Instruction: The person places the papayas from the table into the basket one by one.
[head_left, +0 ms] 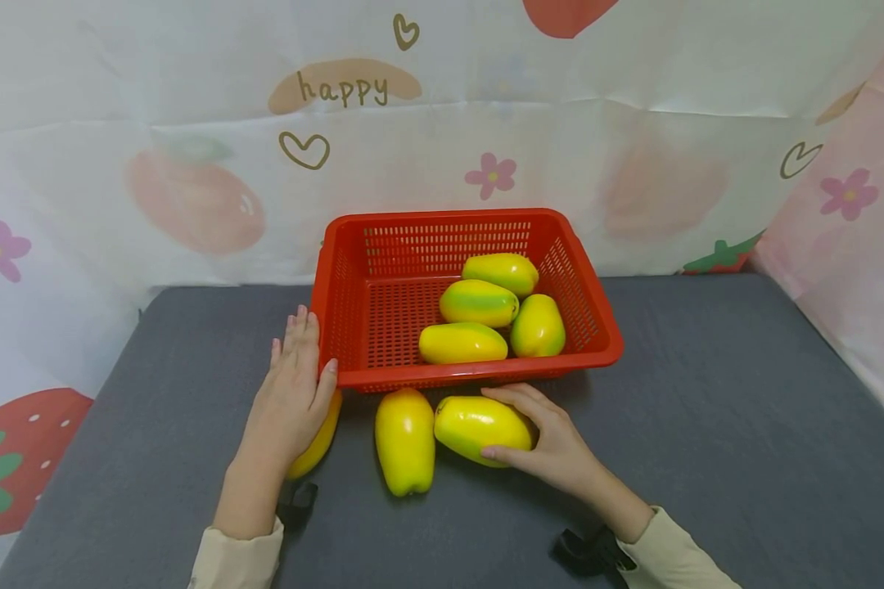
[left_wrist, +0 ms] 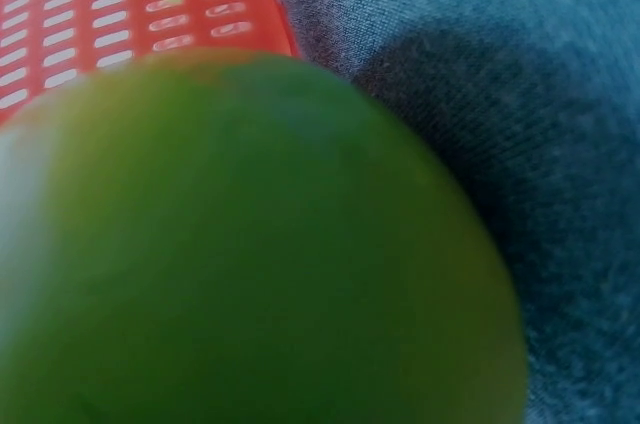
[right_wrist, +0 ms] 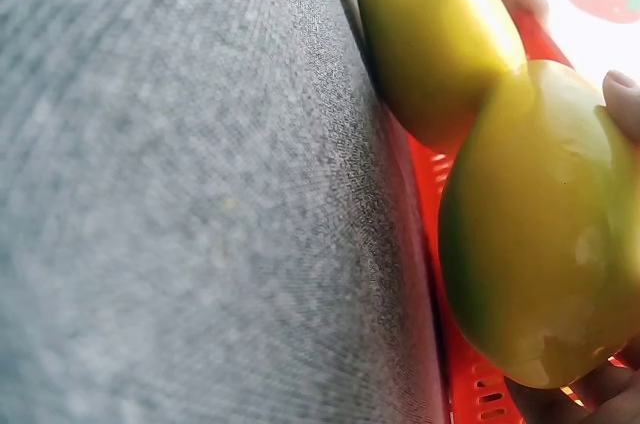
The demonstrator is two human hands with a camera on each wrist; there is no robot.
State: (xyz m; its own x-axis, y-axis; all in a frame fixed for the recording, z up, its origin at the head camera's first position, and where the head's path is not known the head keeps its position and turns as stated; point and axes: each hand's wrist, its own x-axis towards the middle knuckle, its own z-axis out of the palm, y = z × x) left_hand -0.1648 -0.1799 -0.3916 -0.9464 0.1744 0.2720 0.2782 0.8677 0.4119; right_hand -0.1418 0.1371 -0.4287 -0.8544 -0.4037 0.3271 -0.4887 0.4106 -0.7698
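Note:
My left hand (head_left: 287, 401) touches the left rim of a red plastic basket (head_left: 383, 378), its fingers straight. Partly hidden beneath that hand is a yellow papaya (head_left: 322, 442); a papaya (left_wrist: 270, 244), looking dark green, fills much of the left wrist view. With curled thumb and fingers, my right hand (head_left: 545, 433) grips a yellow-green papaya (head_left: 479, 425) in front of the basket. The right wrist view shows this held papaya (right_wrist: 540, 234) up close. Between the hands another papaya (head_left: 405, 446) lies with one end toward the basket. Several papayas (head_left: 479, 303) lie inside on the right.
A grey cloth-covered table (head_left: 707, 425) extends to both sides. Behind the basket hangs a white printed curtain (head_left: 560, 155). Black straps (head_left: 589, 552) sit at the wrists.

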